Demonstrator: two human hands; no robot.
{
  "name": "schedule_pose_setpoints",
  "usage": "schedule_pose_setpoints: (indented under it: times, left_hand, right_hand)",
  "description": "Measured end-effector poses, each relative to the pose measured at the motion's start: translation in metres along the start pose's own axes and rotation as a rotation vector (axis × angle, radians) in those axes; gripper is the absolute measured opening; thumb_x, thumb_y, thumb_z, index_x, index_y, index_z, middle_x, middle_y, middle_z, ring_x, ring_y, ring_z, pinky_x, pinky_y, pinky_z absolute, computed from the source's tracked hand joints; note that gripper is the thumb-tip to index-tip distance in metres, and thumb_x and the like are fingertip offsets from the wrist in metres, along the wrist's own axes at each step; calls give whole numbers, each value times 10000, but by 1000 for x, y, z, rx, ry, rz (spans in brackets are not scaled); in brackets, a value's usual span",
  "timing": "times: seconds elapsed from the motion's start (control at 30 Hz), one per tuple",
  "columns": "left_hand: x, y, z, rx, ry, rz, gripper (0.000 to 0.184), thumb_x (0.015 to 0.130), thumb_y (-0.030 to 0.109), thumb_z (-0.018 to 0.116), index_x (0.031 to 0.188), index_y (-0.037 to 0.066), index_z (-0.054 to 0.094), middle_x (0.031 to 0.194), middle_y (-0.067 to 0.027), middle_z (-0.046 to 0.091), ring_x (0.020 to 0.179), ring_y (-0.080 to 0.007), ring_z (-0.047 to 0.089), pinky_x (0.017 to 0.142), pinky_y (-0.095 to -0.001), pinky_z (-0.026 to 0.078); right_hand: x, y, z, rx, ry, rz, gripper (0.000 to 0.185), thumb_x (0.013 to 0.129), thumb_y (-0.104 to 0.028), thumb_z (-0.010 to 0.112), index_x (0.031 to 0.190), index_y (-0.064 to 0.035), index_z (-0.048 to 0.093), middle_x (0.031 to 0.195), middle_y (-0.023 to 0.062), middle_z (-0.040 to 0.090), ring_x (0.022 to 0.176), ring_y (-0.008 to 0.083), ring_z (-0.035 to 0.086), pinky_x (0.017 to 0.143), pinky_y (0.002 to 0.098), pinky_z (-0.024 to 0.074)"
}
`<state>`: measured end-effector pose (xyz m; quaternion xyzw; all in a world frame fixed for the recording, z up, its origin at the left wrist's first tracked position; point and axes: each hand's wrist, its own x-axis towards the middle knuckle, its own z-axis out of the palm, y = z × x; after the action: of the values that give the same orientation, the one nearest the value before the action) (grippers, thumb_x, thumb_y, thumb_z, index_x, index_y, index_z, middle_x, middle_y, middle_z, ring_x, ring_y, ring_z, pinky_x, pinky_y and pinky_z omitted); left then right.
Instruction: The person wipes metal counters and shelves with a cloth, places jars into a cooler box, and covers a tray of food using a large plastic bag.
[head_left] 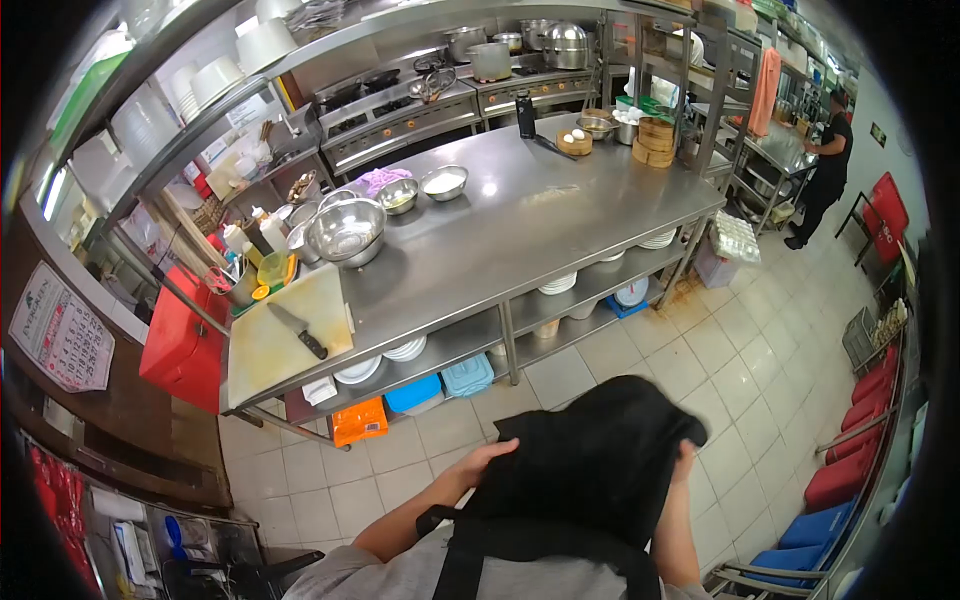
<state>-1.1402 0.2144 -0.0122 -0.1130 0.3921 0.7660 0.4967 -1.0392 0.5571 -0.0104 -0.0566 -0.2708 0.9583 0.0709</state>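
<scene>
A black apron (590,470) spreads out in front of my chest, its dark straps (462,560) running down over a grey shirt. My left hand (488,458) grips the apron's left edge, thumb on top and the other fingers hidden behind the cloth. On the opposite side, my right hand (684,462) is closed at the apron's right edge, mostly covered by the fabric. The cloth's upper end is folded and slightly blurred. Both hands are apart from the steel table (480,250) beyond.
On the table are a cutting board (285,345) with a knife (298,330), metal bowls (345,228), a black bottle (525,115) and bamboo steamers (654,142). Stoves (400,125) stand behind it. Another person (828,165) stands far right. Red chairs (850,450) line the right wall.
</scene>
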Motion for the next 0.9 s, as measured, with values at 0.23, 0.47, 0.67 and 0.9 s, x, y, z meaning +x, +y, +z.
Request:
schedule_pose_setpoints:
  times: [0.23,0.47,0.67,0.9]
  left_hand:
    - [73,162,9,345,-329,64,616,839,149,657,1377,-18,409,1326,-134,524,1204,-241,521,1056,-380,375]
    - [179,233,23,858,-573,-145,688,843,249,684,1403,2,371,1345,-50,481,1204,-169,450,1049,-330,340]
    - [223,293,59,858,-490,-348,742,829,303,710,1410,-1,361,1335,-72,492,1212,-162,445,1044,-320,341]
    - [270,336,73,694,-212,-251,727,810,278,728,1400,12,397,1343,-84,499,1243,-185,443,1060,-325,331]
  right_hand:
    - [55,-108,89,-138,-433,-594,442,814,-329,677,1157,-78,557,1042,133,540,894,264,555,840,420,454]
    - [78,-126,190,-216,-595,-604,312,863,-253,674,1081,-100,513,958,94,546,809,213,570,786,387,458]
    - [148,-153,206,-202,-409,-502,381,882,-268,631,1109,-74,394,1035,75,569,919,186,576,874,354,426]
    - [203,-224,195,-393,414,-367,347,858,-206,547,548,-206,392,539,-121,570,487,-4,533,534,251,342]
